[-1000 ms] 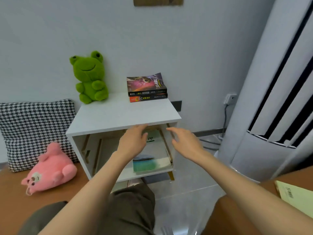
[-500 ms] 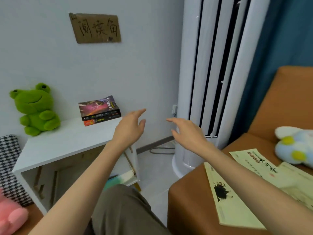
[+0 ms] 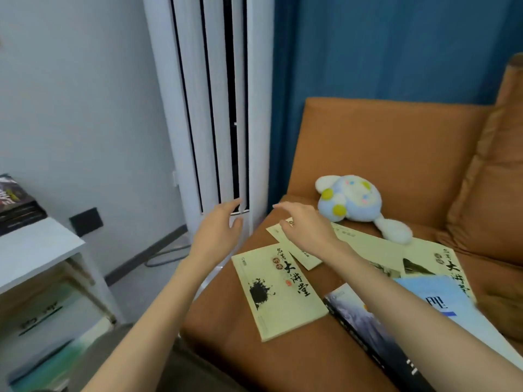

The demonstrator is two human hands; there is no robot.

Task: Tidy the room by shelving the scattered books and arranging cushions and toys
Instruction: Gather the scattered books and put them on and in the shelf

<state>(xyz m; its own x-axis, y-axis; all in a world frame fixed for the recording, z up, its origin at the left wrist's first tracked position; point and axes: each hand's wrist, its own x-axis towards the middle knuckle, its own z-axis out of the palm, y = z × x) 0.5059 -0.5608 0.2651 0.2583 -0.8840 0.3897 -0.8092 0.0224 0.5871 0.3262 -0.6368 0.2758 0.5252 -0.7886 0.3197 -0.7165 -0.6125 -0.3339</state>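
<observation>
Several pale yellow books lie scattered on the orange sofa seat (image 3: 232, 335); the nearest yellow book (image 3: 278, 290) has an ink blot on its cover. A second yellow book (image 3: 304, 251) sits partly under my right hand (image 3: 307, 229), which hovers open above it. My left hand (image 3: 218, 232) is open in the air over the sofa's left edge, holding nothing. A dark book (image 3: 376, 340) and a light blue book (image 3: 444, 301) lie under my right forearm. A blue and white plush toy (image 3: 353, 202) rests against the sofa back.
A white side table (image 3: 39, 244) stands at the left with stacked books (image 3: 17, 205) on top and more on its lower shelf. A tall white air conditioner (image 3: 215, 108) stands between table and sofa. A brown cushion (image 3: 486, 193) leans at the right.
My view has swung right from the white table to the sofa. Both hands moved with it, staying open and empty, and now hover over the scattered books.
</observation>
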